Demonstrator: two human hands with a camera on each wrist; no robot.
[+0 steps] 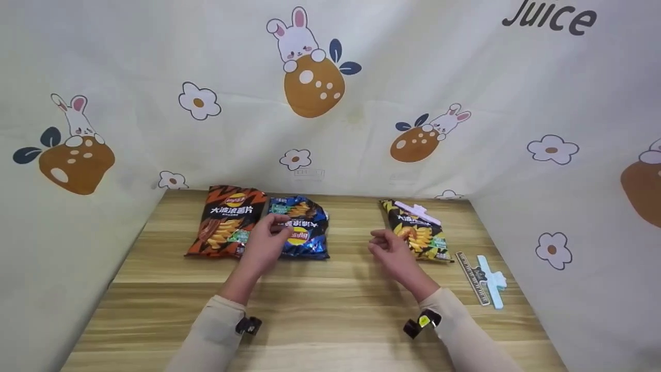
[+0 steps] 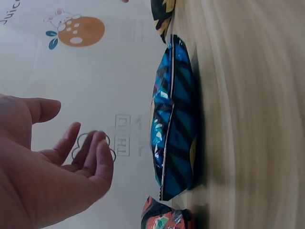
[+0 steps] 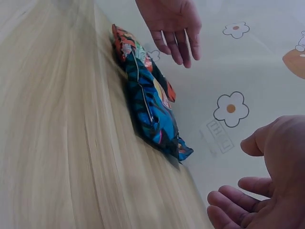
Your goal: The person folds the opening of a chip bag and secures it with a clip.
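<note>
My left hand (image 1: pixel 267 242) hovers over the gap between an orange-and-black chip bag (image 1: pixel 227 222) and a blue chip bag (image 1: pixel 304 240). Its fingers are loosely bent and hold nothing; the left wrist view shows it apart from the blue chip bag (image 2: pixel 174 124). My right hand (image 1: pixel 396 254) hangs beside a yellow-and-black chip bag (image 1: pixel 421 235), its palm facing inward with nothing in it. A lilac bag clip (image 1: pixel 417 212) lies across that bag's upper corner. In the right wrist view both hands, the right hand (image 3: pixel 271 176) nearer, are raised off the table.
At the right of the wooden table (image 1: pixel 330 320) lie a clear, dark-patterned clip (image 1: pixel 472 279) and a light blue bag clip (image 1: pixel 491 281), side by side. A pale cloth (image 1: pixel 361 170) printed with rabbits and flowers hangs behind the table and along its sides.
</note>
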